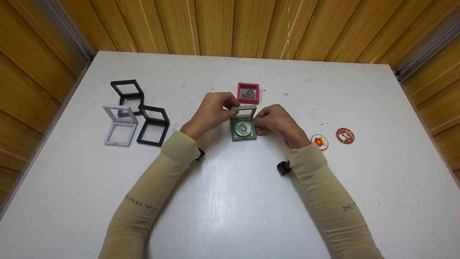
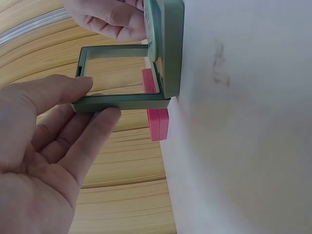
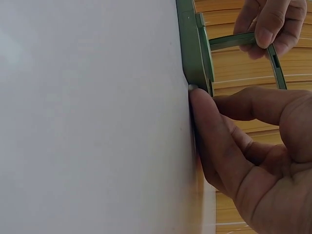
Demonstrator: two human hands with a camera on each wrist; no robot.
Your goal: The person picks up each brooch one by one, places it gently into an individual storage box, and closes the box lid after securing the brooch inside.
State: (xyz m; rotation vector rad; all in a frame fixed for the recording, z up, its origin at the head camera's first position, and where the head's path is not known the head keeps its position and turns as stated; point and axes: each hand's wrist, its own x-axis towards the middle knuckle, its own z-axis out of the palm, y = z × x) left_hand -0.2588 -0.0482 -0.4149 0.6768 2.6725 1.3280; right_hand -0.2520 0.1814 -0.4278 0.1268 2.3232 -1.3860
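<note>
Green and hinged, the display frame (image 1: 245, 139) stands open on the white surface (image 1: 222, 187), a round badge (image 1: 243, 128) in its base (image 1: 233, 132). It sits at four o'clock from the person's left hand (image 1: 217, 106), which pinches the raised lid (image 2: 131, 102) between thumb and fingers, and at nine o'clock from the right hand (image 1: 275, 120), its fingers bent and gripping the base's edge. Just beyond, at twelve, is a pink frame (image 1: 248, 101); well off at three lie a flower badge (image 1: 320, 142) and a red badge (image 1: 345, 135).

A white table (image 1: 230, 216) before wood-grained panels (image 1: 215, 28) bears three open frames (image 1: 155, 121), a pink case (image 1: 248, 93), two badges (image 1: 345, 135).
</note>
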